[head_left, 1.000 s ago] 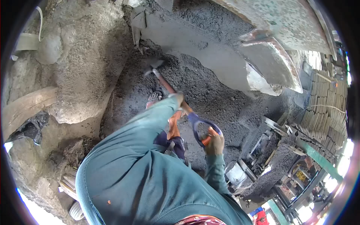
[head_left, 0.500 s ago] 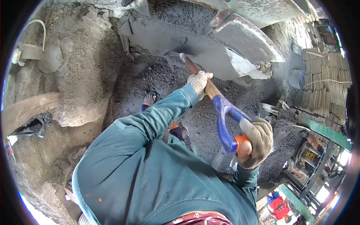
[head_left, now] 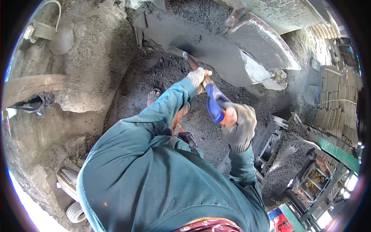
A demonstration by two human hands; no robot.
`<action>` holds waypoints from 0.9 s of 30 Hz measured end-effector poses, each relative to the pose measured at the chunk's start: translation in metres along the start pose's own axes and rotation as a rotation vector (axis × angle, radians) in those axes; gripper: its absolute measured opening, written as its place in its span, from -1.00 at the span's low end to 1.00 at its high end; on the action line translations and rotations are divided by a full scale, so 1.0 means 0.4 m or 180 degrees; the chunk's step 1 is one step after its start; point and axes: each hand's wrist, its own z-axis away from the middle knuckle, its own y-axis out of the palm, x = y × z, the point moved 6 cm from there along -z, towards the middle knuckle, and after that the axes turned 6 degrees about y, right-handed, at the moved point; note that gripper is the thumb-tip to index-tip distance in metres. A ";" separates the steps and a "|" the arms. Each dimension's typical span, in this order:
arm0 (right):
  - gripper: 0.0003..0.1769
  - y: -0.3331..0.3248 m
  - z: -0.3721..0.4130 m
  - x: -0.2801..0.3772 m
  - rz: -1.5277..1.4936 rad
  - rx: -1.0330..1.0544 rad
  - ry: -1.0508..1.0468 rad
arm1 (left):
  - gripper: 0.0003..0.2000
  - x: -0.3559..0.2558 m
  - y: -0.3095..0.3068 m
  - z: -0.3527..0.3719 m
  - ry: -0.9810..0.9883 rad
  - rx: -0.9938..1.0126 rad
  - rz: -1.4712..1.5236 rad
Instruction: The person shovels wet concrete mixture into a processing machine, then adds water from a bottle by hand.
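A shovel (head_left: 215,101) with a blue grip and a brown wooden shaft points away from me. My left hand (head_left: 197,78), in a pale knit glove, is wrapped round the shaft just ahead of the blue part. Closed on the orange-ended crosspiece at the rear is my right hand (head_left: 242,124), gloved too, with its fingertips uncovered. Little of the blade shows; the shovel's far end meets the dark gravelly material (head_left: 166,67) by a smooth grey slanting surface (head_left: 216,58).
A rough concrete mass (head_left: 87,65) rises on the left, with a wooden beam (head_left: 34,87) across it. Large metal plates (head_left: 266,40) stand at the top right. Stacked flat boards (head_left: 340,92) and a green metal frame (head_left: 336,149) lie to the right. A person in red (head_left: 284,223) is at the lower right.
My right hand and the shovel's grip have moved forward and left, closer to my left hand. The shovel's far end has shifted slightly. The view has turned a little.
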 end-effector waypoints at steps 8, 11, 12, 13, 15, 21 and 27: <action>-0.71 0.106 0.005 -0.109 -0.3353 0.0365 0.1045 | -0.88 -0.011 -0.139 0.033 0.0043 -0.0017 0.0078; -0.71 0.273 -0.028 -0.140 -0.2196 0.0641 0.2251 | -0.78 -0.001 -0.167 0.169 0.0142 0.0644 0.0452; -0.71 0.387 0.003 -0.176 -0.2962 0.0593 0.3369 | -0.77 -0.007 -0.157 0.239 0.0062 0.0897 0.0604; -0.71 0.539 0.048 -0.233 -0.2968 0.1029 0.3978 | -0.76 -0.004 -0.163 0.293 -0.0022 0.1151 0.0751; -0.75 0.717 0.097 -0.210 -0.3593 0.0967 0.4374 | -0.74 0.007 -0.205 0.387 -0.0364 0.1777 0.1643; -0.89 1.260 0.404 -0.345 -0.3756 0.0967 0.5924 | -0.47 -0.292 -0.701 0.934 0.2211 -0.0119 -0.1793; -0.74 1.344 0.559 -0.006 -0.0347 0.0743 0.5136 | -0.45 -0.132 -1.278 1.162 0.1190 -0.1713 0.0077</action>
